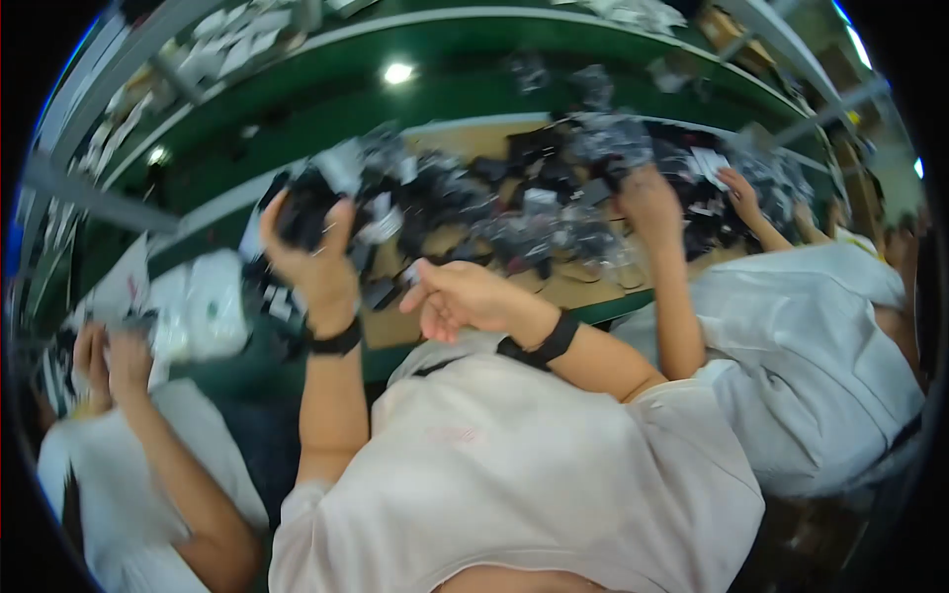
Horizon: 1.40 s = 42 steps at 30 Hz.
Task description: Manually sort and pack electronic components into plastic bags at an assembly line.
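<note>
Over the left part of the worktable, my left hand (318, 262) is raised with thumb and fingers around a dark black item (308, 210). Motion blur hides what kind of item it is. My right hand (463, 296) hovers nearer to me, palm partly turned up, its fingers loosely curled and apart. A small pale bit (410, 276) shows by its thumb tip; whether it is held or stuck there is unclear. Both wrists wear black bands. Beyond my hands lies a pile of black items in clear plastic bags (539, 212), spread over brown cardboard (583, 289).
At right, a co-worker's hand (650, 208) reaches into the pile, with another hand (741, 195) further along. A co-worker's hands (111, 361) work at far left, near white plastic-wrapped packs (213, 301). A green shelf (326, 94) with grey metal posts (99, 198) rises behind the table.
</note>
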Available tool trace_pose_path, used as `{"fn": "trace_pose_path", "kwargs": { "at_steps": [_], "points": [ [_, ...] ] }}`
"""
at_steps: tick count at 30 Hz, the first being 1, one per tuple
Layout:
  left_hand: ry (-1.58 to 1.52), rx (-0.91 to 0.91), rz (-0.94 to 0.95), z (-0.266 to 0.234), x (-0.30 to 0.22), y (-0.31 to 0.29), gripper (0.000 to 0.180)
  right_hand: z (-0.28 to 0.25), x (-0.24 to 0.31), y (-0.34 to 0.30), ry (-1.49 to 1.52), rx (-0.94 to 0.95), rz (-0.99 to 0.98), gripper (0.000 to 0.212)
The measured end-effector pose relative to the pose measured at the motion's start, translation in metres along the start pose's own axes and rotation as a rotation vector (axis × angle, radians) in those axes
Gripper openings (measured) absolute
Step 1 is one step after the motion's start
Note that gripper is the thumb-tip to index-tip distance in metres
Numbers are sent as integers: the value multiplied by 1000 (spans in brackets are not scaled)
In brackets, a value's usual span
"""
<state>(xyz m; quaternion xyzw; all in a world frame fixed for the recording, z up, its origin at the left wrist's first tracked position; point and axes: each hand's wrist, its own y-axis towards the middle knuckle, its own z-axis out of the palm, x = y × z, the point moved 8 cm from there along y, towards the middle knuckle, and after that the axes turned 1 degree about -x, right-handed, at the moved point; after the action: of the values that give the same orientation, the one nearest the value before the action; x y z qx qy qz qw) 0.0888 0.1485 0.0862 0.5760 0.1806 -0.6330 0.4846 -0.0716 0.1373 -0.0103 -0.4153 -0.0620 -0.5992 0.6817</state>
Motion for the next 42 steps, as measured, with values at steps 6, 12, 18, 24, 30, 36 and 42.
{"fn": "trace_pose_path", "kwargs": {
  "at_steps": [6,12,18,24,30,36,42],
  "points": [
    [-153,186,22,33,-11,-12,61,22,32,14,343,257,-93,47],
    [-551,122,-314,17,17,-28,56,-19,59,30,539,-165,-489,29],
    [-395,111,-426,12,35,-53,52,-9,88,-2,-206,-394,-695,30],
    [-589,108,-670,14,54,-54,49,-14,83,-21,-487,-462,-690,28],
    [-531,67,-674,23,61,-63,36,-18,77,-35,-763,-534,-910,31],
    [-477,-46,-620,10,79,-66,42,6,69,-28,-1195,-691,-969,34],
    [-558,-1,-611,21,63,-55,55,-3,62,-16,-625,-509,-971,41]
  ]
}}
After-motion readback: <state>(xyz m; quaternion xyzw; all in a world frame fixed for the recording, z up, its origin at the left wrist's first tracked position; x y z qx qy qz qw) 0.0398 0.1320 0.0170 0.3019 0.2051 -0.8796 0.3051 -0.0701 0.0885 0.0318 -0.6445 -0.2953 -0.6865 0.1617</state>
